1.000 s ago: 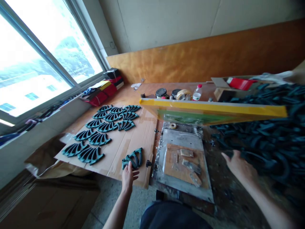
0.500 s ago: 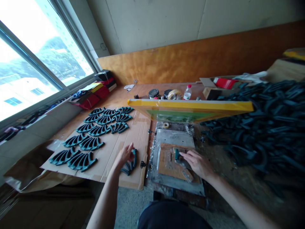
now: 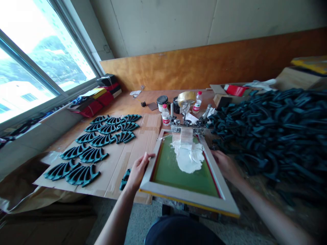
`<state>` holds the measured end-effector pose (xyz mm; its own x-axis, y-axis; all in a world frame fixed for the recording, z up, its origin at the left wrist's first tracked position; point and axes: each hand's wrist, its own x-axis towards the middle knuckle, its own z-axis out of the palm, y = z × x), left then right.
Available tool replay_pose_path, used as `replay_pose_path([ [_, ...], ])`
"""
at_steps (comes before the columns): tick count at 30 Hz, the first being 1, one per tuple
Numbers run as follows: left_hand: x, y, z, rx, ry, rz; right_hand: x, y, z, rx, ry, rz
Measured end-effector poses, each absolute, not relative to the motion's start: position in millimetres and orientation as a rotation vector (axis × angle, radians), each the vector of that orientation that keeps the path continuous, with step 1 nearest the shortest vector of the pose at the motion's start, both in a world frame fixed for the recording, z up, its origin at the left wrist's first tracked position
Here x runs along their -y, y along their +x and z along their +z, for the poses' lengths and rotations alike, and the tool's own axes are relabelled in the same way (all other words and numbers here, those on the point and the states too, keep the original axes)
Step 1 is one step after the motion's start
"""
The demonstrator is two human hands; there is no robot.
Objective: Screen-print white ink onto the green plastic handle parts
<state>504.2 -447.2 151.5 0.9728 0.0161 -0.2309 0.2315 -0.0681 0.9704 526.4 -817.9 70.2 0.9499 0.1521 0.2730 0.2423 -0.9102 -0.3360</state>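
Note:
A screen printing frame [image 3: 150, 186] slants down toward me over the work plate, with white ink [image 3: 190, 158] pooled on its green mesh. On its left side rail, my left hand [image 3: 138, 172] grips the edge, thumb near the top face. My right hand [image 3: 225, 165] is closed at the opposite rail; its fingertips are partly hidden. Beside my left wrist, a dark green curved part [image 3: 125, 179] lies on the cardboard sheet [image 3: 114, 170]. The plate and whatever rests on it are covered by the frame.
Rows of dark green curved parts [image 3: 84, 175] lie fanned on the cardboard. A large heap of similar parts [image 3: 276, 136] fills the right side. Behind the frame stand clamps [image 3: 184, 124], ink jars [image 3: 162, 102], a tape roll [image 3: 186, 97] and plastic bottles [image 3: 165, 115].
The screen frame has swung down from its raised position, and both hands have moved to its side rails. My right hand has left the small green part on the wooden jig.

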Motion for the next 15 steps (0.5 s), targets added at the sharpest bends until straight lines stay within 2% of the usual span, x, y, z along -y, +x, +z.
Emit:
replay_pose_path([
  [4,442.0,487.8,71.1,-0.27,1.681,-0.302,793.3,565.2,112.5,0.362,-2.662,-0.561],
  [7,442.9,491.6,36.7,-0.265,1.765,-0.322,748.5,579.4,128.3,0.556,-2.782,-0.423],
  [10,440.6,495.3,27.7,-0.247,1.814,-0.331,724.1,565.0,120.1,0.697,-2.861,-0.167],
  [15,438.1,494.4,29.8,-0.275,1.801,-0.353,743.5,517.0,105.5,1.187,-2.703,-0.136],
])
